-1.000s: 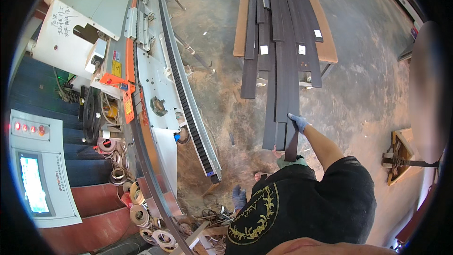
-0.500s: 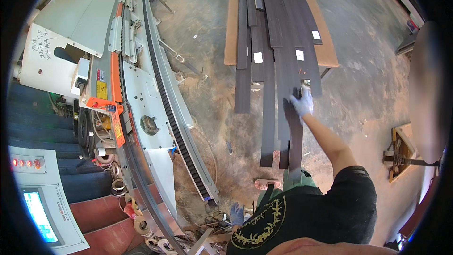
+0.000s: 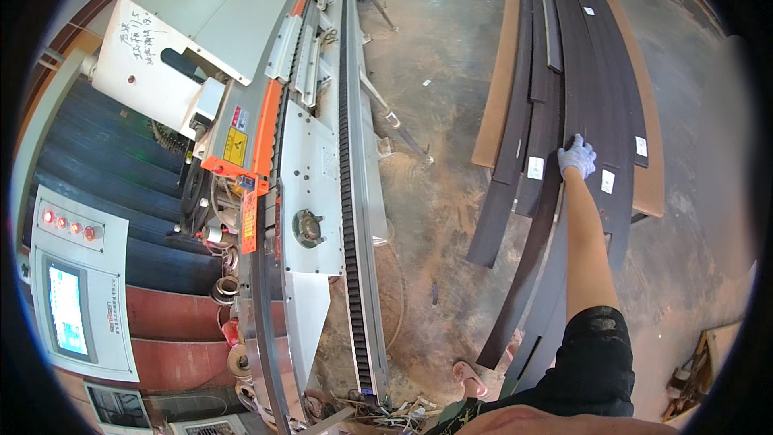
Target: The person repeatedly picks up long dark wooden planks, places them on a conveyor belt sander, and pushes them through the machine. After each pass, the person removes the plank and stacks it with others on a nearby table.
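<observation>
My right hand [image 3: 577, 158], in a pale glove, rests on top of long dark boards [image 3: 596, 89]. Its fingers are apart and slightly bent over the surface, and I see nothing held in them. The boards lie overlapped lengthwise on a brown support [image 3: 493, 89]. Several carry small white labels, one label [image 3: 535, 167] just left of the hand and another label [image 3: 607, 182] just right of it. One narrow dark board [image 3: 527, 290] reaches toward me, left of my forearm. My left hand is out of sight.
A long machine with a black conveyor track [image 3: 352, 193] and orange guards [image 3: 268, 133] runs along the left. A control panel [image 3: 80, 290] with a lit screen stands nearer on that side. Rolls of edging [image 3: 225, 288] lie beneath the machine. A wooden frame [image 3: 713, 362] sits at lower right.
The view has swung right-to-left, so machine and boards sit farther right. My right hand has moved farther up along the boards. My left hand, earlier low in the picture, has left view.
</observation>
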Demonstrator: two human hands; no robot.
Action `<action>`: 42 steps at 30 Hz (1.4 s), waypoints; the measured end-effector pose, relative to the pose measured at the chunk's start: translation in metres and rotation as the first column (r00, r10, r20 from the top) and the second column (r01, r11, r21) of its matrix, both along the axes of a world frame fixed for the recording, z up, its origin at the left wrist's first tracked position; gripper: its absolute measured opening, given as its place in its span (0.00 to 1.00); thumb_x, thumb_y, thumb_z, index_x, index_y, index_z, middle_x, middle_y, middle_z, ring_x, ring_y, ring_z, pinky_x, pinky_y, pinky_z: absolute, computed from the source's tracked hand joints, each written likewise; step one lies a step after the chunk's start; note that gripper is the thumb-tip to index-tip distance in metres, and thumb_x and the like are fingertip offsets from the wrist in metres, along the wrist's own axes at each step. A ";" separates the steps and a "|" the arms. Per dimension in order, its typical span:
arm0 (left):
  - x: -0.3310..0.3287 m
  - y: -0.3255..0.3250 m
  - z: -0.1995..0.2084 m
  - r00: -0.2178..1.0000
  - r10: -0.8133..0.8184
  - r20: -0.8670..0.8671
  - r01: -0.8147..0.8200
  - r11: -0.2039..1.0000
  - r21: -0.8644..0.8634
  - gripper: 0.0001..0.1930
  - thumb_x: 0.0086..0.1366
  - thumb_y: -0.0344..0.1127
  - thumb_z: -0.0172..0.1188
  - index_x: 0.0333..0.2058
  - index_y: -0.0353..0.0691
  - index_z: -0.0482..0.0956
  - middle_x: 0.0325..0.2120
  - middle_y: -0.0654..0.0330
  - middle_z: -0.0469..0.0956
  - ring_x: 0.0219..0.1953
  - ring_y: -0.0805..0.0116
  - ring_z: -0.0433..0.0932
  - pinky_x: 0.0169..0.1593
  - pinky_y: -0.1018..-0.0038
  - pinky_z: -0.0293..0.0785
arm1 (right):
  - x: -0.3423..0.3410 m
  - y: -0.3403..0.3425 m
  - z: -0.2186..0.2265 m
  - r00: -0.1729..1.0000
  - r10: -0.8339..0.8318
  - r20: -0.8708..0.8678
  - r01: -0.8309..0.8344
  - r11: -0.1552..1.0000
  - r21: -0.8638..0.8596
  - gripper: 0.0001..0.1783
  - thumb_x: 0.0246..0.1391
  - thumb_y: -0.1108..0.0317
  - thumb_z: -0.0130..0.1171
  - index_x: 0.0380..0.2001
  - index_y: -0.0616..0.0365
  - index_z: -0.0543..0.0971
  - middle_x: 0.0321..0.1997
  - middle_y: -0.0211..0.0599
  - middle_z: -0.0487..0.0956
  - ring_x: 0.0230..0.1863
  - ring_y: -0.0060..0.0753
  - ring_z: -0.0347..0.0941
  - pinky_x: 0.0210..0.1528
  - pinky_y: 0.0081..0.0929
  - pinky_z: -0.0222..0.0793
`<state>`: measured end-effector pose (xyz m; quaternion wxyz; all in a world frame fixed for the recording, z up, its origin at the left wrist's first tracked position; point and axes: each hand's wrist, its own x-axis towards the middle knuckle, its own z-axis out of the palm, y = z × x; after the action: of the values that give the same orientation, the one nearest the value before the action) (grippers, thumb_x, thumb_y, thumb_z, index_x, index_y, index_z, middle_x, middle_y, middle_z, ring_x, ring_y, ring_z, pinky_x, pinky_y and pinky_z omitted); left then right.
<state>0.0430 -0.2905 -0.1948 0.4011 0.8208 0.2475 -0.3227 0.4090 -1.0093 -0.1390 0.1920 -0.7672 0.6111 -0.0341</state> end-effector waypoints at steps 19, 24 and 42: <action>0.036 -0.026 -0.025 0.967 -0.143 0.212 0.204 0.931 -0.302 0.25 0.63 0.40 0.60 0.53 0.30 0.68 0.49 0.48 0.74 0.52 0.61 0.73 0.56 0.68 0.67 | -0.342 0.243 -0.063 0.776 -0.463 0.428 -0.222 0.434 0.873 0.07 0.52 0.77 0.55 0.35 0.59 0.75 0.26 0.35 0.78 0.22 0.30 0.73 0.19 0.29 0.73; 0.042 -0.059 0.032 0.965 -0.115 0.236 0.232 0.795 -0.561 0.21 0.65 0.38 0.58 0.52 0.32 0.70 0.44 0.51 0.76 0.48 0.63 0.75 0.52 0.70 0.70 | -0.356 0.402 0.048 0.914 -0.255 0.314 -0.360 -0.160 0.919 0.25 0.54 0.62 0.62 0.55 0.52 0.72 0.47 0.31 0.78 0.41 0.30 0.76 0.44 0.30 0.74; -0.223 0.286 0.197 -0.225 0.971 0.083 -0.327 0.005 -0.945 0.26 0.57 0.53 0.63 0.48 0.41 0.74 0.46 0.56 0.77 0.47 0.58 0.77 0.50 0.65 0.77 | -0.218 0.345 0.021 0.642 -0.503 0.578 -0.593 0.150 0.791 0.31 0.55 0.39 0.51 0.50 0.52 0.74 0.51 0.36 0.76 0.52 0.45 0.70 0.56 0.48 0.66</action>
<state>-0.1797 -0.0043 0.0026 0.8045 0.2956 0.3381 0.3887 0.1912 -0.6641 -0.1177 0.8790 -0.3663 0.2992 0.0598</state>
